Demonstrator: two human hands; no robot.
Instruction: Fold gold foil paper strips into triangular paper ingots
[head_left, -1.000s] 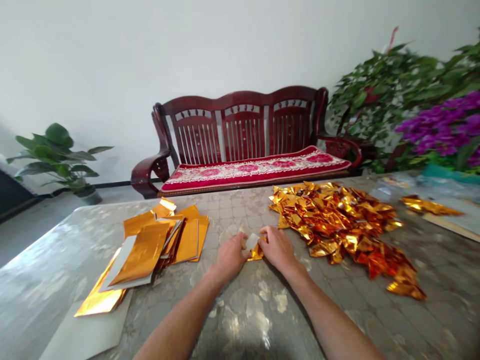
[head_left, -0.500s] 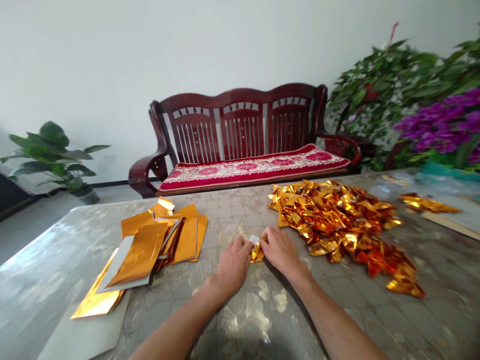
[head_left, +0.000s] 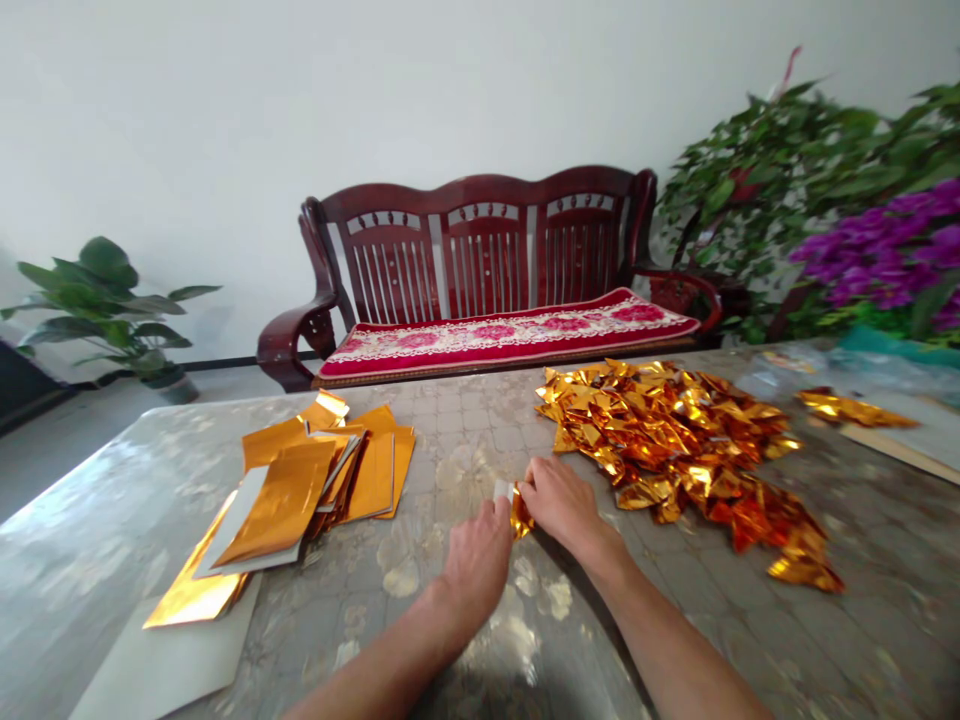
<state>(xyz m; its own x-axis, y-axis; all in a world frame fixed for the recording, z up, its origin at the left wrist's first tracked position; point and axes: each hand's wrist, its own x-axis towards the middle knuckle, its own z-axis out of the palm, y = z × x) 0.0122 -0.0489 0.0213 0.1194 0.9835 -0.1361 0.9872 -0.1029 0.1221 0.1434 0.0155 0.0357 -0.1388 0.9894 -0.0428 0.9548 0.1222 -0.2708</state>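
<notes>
Between my two hands, at the middle of the table, is a small piece of gold foil paper (head_left: 520, 514), partly folded, with a pale side showing at its top. My left hand (head_left: 481, 548) grips its left side with closed fingers. On the other side, my right hand (head_left: 559, 497) pinches its right edge. The fingers cover much of the paper. To the left lies a loose stack of flat gold foil sheets (head_left: 289, 497) with pale backs. A large heap of folded gold foil pieces (head_left: 667, 430) spreads to the right.
The table (head_left: 360, 620) has a patterned, shiny cover. A pale sheet (head_left: 172, 655) lies under the stack at front left. Clear plastic (head_left: 787, 368) and a board (head_left: 900, 450) are at the right. Behind the table stands a wooden bench (head_left: 480, 250), with plants on both sides.
My left hand has shifted a little right and nearer to me, and the foil paper between the hands has turned. My right hand has barely moved.
</notes>
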